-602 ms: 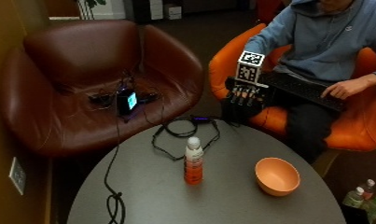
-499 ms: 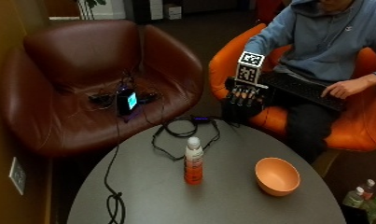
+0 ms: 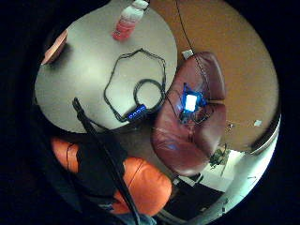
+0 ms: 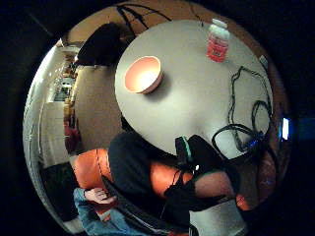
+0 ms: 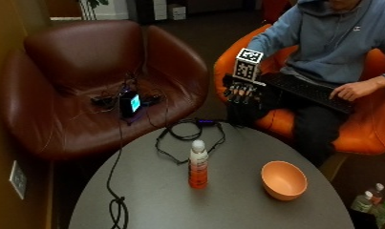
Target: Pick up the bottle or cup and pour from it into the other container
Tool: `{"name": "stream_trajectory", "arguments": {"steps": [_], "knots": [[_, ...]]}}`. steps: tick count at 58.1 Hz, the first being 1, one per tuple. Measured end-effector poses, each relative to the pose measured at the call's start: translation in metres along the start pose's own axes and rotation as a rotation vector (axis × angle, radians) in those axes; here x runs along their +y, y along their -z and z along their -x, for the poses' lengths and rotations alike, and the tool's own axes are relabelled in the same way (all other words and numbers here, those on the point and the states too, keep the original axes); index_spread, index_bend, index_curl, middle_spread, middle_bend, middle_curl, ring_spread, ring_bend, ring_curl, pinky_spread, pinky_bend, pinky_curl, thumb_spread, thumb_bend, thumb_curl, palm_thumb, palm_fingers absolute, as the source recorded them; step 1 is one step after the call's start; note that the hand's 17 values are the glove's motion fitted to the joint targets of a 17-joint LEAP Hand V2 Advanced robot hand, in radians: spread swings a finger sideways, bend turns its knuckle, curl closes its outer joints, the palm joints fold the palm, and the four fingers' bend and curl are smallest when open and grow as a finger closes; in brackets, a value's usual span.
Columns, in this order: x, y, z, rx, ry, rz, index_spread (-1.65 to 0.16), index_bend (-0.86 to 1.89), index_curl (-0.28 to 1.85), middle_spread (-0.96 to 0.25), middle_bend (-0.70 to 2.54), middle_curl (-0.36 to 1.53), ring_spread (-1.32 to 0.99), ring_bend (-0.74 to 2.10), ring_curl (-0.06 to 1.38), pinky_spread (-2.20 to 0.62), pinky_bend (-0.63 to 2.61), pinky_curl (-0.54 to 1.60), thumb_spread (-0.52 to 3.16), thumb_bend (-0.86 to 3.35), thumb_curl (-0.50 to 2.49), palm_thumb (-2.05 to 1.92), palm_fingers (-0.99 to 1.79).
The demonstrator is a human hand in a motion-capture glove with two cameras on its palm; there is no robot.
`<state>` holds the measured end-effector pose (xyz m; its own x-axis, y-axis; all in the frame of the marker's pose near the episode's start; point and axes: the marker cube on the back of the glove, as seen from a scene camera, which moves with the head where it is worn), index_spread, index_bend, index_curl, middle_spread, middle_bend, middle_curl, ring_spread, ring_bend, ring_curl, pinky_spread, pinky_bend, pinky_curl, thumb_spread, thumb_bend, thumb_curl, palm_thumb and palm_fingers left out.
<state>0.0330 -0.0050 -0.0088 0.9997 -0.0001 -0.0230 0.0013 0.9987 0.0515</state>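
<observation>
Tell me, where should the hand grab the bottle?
Probably around the middle of the bottle, from the side. It stands upright on the table, tall and narrow, so fingers can wrap it. The gloved hand comes from the far edge.

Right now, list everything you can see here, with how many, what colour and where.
bottle: one, orange with white cap, upright mid table
bowl: one, orange, on the table apart from the bottle
table: one, grey, round
cable: one, black, looped on the table's far edge
brown chair: one, beyond the table, holding a lit device
orange chair: one, the person sits in it
spare bottles: a few, on the floor by the table
right hand: black glove, fingers hanging, above the table's far edge, holding nothing
bare hand: resting on the lap
</observation>
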Motion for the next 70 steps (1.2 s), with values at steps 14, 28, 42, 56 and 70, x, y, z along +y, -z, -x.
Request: {"name": "stream_trajectory", "arguments": {"steps": [14, 28, 42, 56, 70], "knots": [[0.017, 0.004, -0.046, -0.010, -0.028, -0.022, -0.39, 0.16, 0.24, -0.08, 0.18, 0.24, -0.05, 0.39, 0.23, 0.23, 0.46, 0.30, 1.00, -0.02, 0.34, 0.69, 0.06], [0.009, -0.004, -0.084, -0.033, -0.078, -0.030, -0.40, 0.15, 0.25, -0.08, 0.18, 0.26, -0.05, 0.38, 0.25, 0.22, 0.47, 0.32, 1.00, -0.02, 0.36, 0.69, 0.06], [-0.010, -0.015, -0.113, -0.045, -0.145, 0.007, -0.40, 0.16, 0.26, -0.08, 0.18, 0.26, -0.06, 0.39, 0.26, 0.22, 0.47, 0.33, 1.00, -0.02, 0.37, 0.70, 0.06], [-0.055, -0.034, -0.122, -0.393, -0.230, -0.116, -0.39, 0.10, 0.23, -0.07, 0.20, 0.28, -0.07, 0.43, 0.28, 0.22, 0.49, 0.34, 1.00, -0.02, 0.38, 0.70, 0.09], [-0.127, -0.067, -0.108, -0.744, -0.264, -0.198, -0.39, 0.10, 0.19, -0.06, 0.21, 0.31, -0.08, 0.47, 0.29, 0.21, 0.54, 0.36, 0.97, -0.03, 0.39, 0.69, 0.07]]}}
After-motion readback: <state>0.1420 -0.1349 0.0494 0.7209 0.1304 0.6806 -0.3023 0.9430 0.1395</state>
